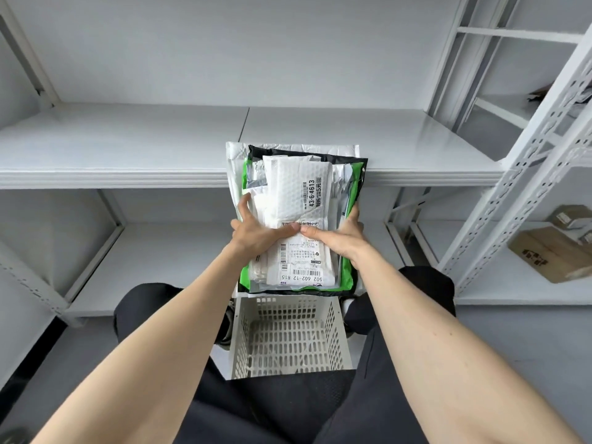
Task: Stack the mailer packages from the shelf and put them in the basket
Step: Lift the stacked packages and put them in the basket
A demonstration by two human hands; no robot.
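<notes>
Over the front edge of the white shelf (128, 145), a stack of mailer packages (298, 219) is held in the air between both hands. The left hand (259, 233) grips the stack's left side, fingers spread up along the edge and the thumb laid across the top. The right hand (341, 238) grips the right side in the same way, its thumb pressed flat on top, and the two thumb tips meet near the middle of the stack. On top lies a white bubble mailer (296, 190) with a printed label, and below it, nearer the person, a flat white parcel (301, 264) bearing a barcode label. Under these sits a green and black bag (350, 187), and a larger white padded mailer (234, 158) forms the bottom layer, showing at the far left corner. The far end of the stack overlaps the shelf edge; whether it touches the board cannot be told.

Directly below the near end of the stack stands a white slotted basket (288, 341), placed on the floor between the person's dark-clad knees. To the right, on a lower board of the neighbouring metal rack (525, 174), lie brown cardboard boxes (551, 251).
</notes>
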